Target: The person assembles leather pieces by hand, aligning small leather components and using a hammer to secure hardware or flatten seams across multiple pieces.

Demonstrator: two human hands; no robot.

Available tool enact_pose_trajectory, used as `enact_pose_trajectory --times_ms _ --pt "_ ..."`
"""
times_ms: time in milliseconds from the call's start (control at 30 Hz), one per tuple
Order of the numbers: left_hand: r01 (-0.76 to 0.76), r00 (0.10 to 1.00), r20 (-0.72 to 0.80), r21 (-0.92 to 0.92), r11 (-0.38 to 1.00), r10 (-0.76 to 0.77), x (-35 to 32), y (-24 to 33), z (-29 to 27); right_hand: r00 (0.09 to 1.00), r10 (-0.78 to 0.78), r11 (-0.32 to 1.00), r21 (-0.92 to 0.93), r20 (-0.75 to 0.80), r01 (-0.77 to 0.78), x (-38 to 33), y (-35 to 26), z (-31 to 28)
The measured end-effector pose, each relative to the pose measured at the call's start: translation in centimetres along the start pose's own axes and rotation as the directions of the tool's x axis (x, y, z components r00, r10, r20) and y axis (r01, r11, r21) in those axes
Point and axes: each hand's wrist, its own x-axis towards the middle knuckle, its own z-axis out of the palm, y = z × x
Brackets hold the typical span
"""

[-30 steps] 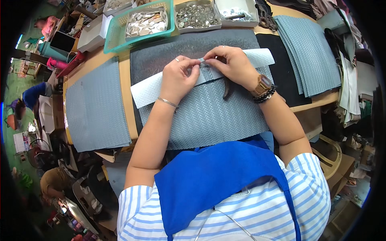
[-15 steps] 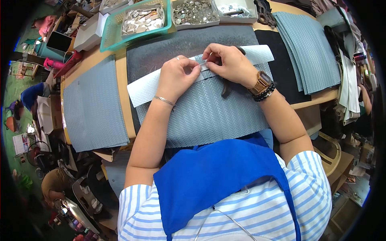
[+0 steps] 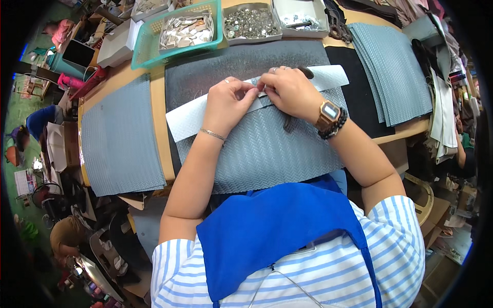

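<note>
Both hands have stayed put, left hand (image 3: 226,105) and right hand (image 3: 290,92) fingers still pinching what looks like a small part at the white strip (image 3: 187,118), so work continues there.

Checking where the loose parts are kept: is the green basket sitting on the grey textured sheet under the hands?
No, the green basket stands beyond the grey textured sheet, at the table's far edge.

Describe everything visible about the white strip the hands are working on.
The white strip is a long, flat, paper-like band lying slantwise across the grey woven-pattern sheet, its right end higher. The left hand and right hand press on its middle, fingertips pinching at its upper edge. Both ends show uncovered.
</note>
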Motion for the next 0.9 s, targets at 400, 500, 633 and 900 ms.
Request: enact_pose_trajectory --times_ms 400,500,633,900 --pt "-0.012 1.000 -0.031 -0.210 0.978 0.006 -0.2 -0.7 0.2 0.992 0.068 0.997 0.038 -0.104 -0.064 -1.1 -0.7 0.1" --pt "0.068 0.997 -0.011 -0.318 0.946 -0.075 -0.2 -0.9 0.4 0.992 0.102 0.995 0.026 -0.076 -0.100 -1.1 -0.9 0.1" --pt "0.115 0.992 0.087 -0.289 0.950 -0.094 -0.5 -0.5 0.4 0.992 0.089 0.990 -0.102 -0.090 -0.098 -1.5 -1.5 -0.1" --pt "-0.071 0.995 0.069 0.011 0.997 0.070 -0.3 -0.3 1.0 0.990 0.120 0.990 0.079 -0.080 -0.113 -2.2 -1.4 -0.4"
